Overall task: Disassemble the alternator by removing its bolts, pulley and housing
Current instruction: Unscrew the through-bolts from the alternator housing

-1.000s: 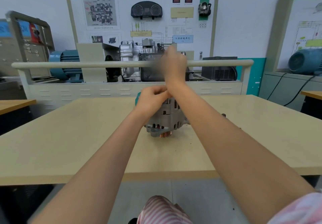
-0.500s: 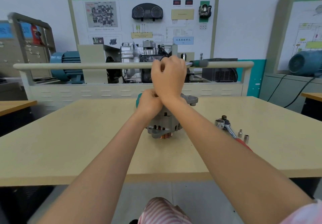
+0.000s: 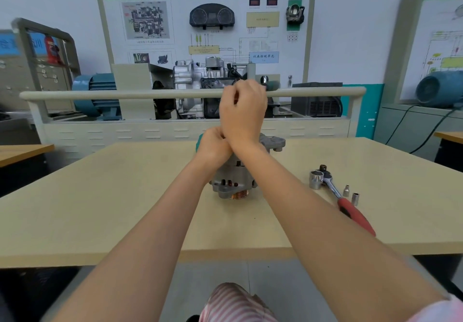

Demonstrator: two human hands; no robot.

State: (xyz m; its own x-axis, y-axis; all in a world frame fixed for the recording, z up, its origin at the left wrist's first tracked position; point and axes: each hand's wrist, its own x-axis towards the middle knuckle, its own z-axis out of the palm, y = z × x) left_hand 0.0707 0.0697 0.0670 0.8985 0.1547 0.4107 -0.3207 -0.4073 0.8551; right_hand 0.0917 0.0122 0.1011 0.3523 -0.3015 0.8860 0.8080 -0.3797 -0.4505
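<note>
While the alternator (image 3: 234,179) sits pulley-down mid-table, left hand (image 3: 213,146) is curled on its top, prob to steady it, and right hand (image 3: 243,111) fists a green-handled tool (image 3: 271,85) above it, w/ the ratchet (image 3: 338,194) lying off right.

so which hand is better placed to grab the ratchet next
Right. The ratchet lies on the table to the right of the alternator, on the right hand's side. That hand grips a tool, though; the left hand rests on the alternator.
</note>
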